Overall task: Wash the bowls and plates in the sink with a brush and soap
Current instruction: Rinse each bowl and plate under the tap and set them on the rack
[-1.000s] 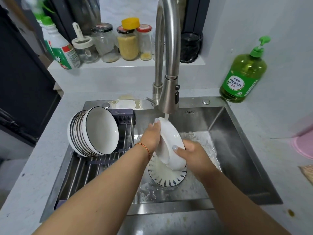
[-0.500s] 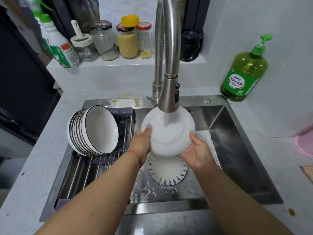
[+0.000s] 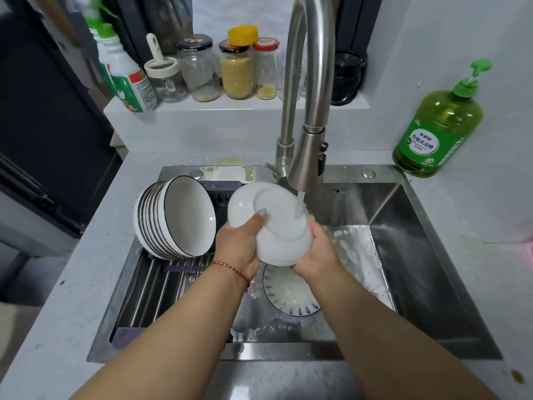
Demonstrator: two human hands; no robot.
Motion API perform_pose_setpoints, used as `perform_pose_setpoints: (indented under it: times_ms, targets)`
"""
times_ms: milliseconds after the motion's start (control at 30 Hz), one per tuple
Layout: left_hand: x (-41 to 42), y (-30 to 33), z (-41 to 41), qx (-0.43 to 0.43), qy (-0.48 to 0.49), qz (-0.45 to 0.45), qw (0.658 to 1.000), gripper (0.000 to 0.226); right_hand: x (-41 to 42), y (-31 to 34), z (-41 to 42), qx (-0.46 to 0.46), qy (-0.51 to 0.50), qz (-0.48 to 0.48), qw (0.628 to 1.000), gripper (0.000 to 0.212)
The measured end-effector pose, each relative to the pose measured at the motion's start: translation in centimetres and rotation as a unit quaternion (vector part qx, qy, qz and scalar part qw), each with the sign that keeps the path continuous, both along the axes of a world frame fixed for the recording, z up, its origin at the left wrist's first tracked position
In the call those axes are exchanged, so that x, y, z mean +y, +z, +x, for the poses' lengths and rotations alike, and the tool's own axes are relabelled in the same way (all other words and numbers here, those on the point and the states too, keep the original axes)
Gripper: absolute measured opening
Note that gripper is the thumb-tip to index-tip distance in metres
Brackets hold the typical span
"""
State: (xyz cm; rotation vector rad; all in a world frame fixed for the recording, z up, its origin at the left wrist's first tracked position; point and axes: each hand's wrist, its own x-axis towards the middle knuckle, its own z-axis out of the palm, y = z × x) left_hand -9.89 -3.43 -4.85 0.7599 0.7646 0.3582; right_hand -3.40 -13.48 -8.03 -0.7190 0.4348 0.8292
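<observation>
1. Under the running faucet (image 3: 305,116), over the steel sink (image 3: 418,255), a white plate (image 3: 277,215) was held tilted with its underside and foot ring facing the camera.
2. Water fell from the spout onto the right part of the plate's underside.
3. The left hand (image 3: 240,246) grasped the plate's left edge, its thumb lying across the underside and the other fingers hidden behind the plate.
4. The right hand (image 3: 317,252) cupped the plate's lower right rim, fingers curled around the edge from below.
5. A thin braided bracelet (image 3: 230,268) circled the left wrist.
6. Directly below the hands, a patterned plate (image 3: 288,295) with dark radial marks along its rim lay flat on the sink floor, partly hidden by the right hand, with soap foam around it.
7. To the left, a stack of white bowls (image 3: 176,217) with dark rims rested on its side on a roll-up drying rack (image 3: 153,287) across the sink's left part.
8. A green dish soap bottle (image 3: 438,125) with a pump stood on the counter at the sink's back right corner.
9. Several glass jars (image 3: 236,70) and a white and green bottle (image 3: 127,76) lined the ledge behind the faucet.
</observation>
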Motion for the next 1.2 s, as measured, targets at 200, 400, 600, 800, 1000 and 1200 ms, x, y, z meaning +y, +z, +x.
perform_pose_setpoints:
  times_ms: [200,400,600,800,1000,1200]
  targets:
    - [0.2,-1.1,-2.4,0.034,0.028,-0.055,0.998,0.030,2.0,1.7,1.7,-0.078,0.157,-0.247,0.953,0.038]
    - [-1.0,-2.5,-4.2,-0.011,-0.007,-0.181,0.983,0.027,3.1,3.4,3.3,-0.261,0.203,-0.469,0.819,0.049]
    - [0.0,-2.6,-3.8,-0.022,-0.044,-0.155,0.987,0.043,1.3,3.1,3.4,-0.343,0.145,-0.452,0.811,0.045]
    - [0.3,-1.7,-0.7,-0.023,-0.116,-0.085,0.989,0.043,-3.4,0.8,2.2,-0.164,0.010,-0.096,0.982,0.072]
    - [-0.4,-1.8,2.2,0.050,-0.122,-0.060,0.989,0.063,-6.7,0.1,0.6,-0.122,-0.001,0.065,0.990,0.049]
    - [-1.6,-4.0,2.9,0.190,-0.118,0.000,0.975,0.053,-8.3,1.9,-0.1,-0.185,0.001,0.028,0.982,0.038]
